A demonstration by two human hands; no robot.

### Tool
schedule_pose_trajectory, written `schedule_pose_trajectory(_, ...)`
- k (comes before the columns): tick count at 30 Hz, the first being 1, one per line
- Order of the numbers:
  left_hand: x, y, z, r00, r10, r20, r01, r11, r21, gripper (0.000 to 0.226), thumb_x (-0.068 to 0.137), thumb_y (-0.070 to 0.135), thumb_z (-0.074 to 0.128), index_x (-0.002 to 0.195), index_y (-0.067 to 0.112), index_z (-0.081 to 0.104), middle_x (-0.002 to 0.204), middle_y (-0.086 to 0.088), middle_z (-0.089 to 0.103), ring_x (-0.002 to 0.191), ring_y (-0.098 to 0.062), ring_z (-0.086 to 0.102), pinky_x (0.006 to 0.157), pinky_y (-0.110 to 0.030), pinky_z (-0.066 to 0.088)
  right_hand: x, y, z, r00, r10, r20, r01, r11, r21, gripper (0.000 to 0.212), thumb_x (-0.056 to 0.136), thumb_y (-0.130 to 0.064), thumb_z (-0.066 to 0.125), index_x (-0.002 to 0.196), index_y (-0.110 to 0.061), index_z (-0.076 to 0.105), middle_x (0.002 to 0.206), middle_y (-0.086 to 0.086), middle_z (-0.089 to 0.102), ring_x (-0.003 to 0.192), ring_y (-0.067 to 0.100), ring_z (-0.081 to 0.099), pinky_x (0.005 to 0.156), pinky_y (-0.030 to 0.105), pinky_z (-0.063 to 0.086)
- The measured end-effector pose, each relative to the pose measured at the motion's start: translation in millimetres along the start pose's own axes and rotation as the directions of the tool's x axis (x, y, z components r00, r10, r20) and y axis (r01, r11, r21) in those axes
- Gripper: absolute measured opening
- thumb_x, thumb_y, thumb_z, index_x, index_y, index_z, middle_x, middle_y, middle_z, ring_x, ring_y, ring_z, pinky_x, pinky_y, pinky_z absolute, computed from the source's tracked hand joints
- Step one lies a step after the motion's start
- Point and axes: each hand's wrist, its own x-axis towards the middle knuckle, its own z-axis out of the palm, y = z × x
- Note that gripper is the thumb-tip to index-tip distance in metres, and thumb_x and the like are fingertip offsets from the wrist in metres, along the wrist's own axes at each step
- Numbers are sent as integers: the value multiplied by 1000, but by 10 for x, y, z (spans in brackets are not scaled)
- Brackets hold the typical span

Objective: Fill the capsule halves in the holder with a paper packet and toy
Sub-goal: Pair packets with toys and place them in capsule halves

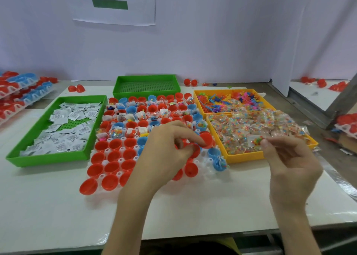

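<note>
1. Right grip (289,158): thumb and forefinger pinch one clear plastic packet of coloured beads (256,140), held above the near corner of the yellow divided plastic tray (245,156).
2. Left grip (170,148): the fingers are curled, and forefinger and thumb appear to pinch the rim of a red plastic capsule half (205,139). This half sits tilted at the right side of the white plastic holder (207,169), between the two grips.
3. Recommended procedure: steady the red half upright in its socket with the left grip. Carry the packet leftward and drop it in flat so that nothing overhangs the rim.
4. Obstruction: the left forefinger lies across the mouth of the cup. Clear it before the packet arrives. The blue capsule halves (214,153) just right of the left grip are close and easily knocked.
5. Left of the left grip, rows of empty red halves (116,154) await filling. Beyond the grip, the far rows (135,117) already carry packets and toys.
6. Well left of the left grip, a green plastic tray (48,158) holds the white paper packets (73,115).
7. Beyond the right grip, the yellow tray holds a heap of bead packets (251,123) and, farther on, small coloured plastic toy figures (218,102).
8. All items rest on the white counter (193,206).
</note>
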Motion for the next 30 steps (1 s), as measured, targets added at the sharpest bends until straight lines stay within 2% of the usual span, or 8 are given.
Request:
schedule_pose_trajectory(5,240,-2,-21,965,141,223,-187,961,203,30,81,-6,70,80,22,82,92,8,69,68,-4,57,64,-12,43,2,-6,9,999,-41,-33,41,999,-19,22,86,-19,77,92,-39,70,87,-13,71,81,12,68,73,17,53)
schedule_pose_trajectory(9,376,-15,-38,907,198,372,-317,902,292,31,80,-9,67,81,17,82,96,3,70,83,-9,61,78,-30,52,0,-7,-6,998,-50,-31,49,998,-36,20,86,-20,77,92,-38,70,87,-11,71,80,16,68,71,18,53)
schedule_pose_trajectory(13,415,-33,18,845,224,485,-409,855,318,31,82,-10,61,82,14,81,97,2,69,86,-14,62,76,-36,51,-2,0,-18,998,-36,-42,34,999,-36,18,86,-22,76,91,-39,71,86,-11,71,78,18,68,69,19,53)
schedule_pose_trajectory(19,409,-61,153,806,207,555,-439,838,324,29,84,-9,62,88,13,81,106,-1,67,92,-20,62,78,-41,50,1,-15,-10,998,-34,-45,32,998,-49,19,86,-23,76,91,-40,71,86,-13,71,76,11,66,67,16,52)
schedule_pose_trajectory(25,435,-58,127,794,214,569,-445,842,305,39,76,-15,56,84,15,81,109,2,71,96,-17,64,79,-40,53,3,-13,-13,999,-18,-46,15,999,-52,16,86,-26,76,91,-40,71,87,-11,72,77,15,68,67,19,53)
schedule_pose_trajectory(28,431,-74,104,795,218,566,-430,861,272,41,77,-16,55,85,14,81,109,1,73,96,-15,64,81,-31,51,-3,-6,-15,999,-3,-46,1,999,-53,15,86,-26,76,91,-39,71,87,-10,72,77,17,68,67,20,53)
schedule_pose_trajectory(30,429,-89,77,822,246,513,-404,888,222,40,79,-17,56,85,13,82,108,1,74,95,-12,65,79,-22,49,-3,-6,-16,999,4,-40,-6,999,-51,15,86,-27,76,91,-39,71,86,-9,72,77,18,68,67,19,53)
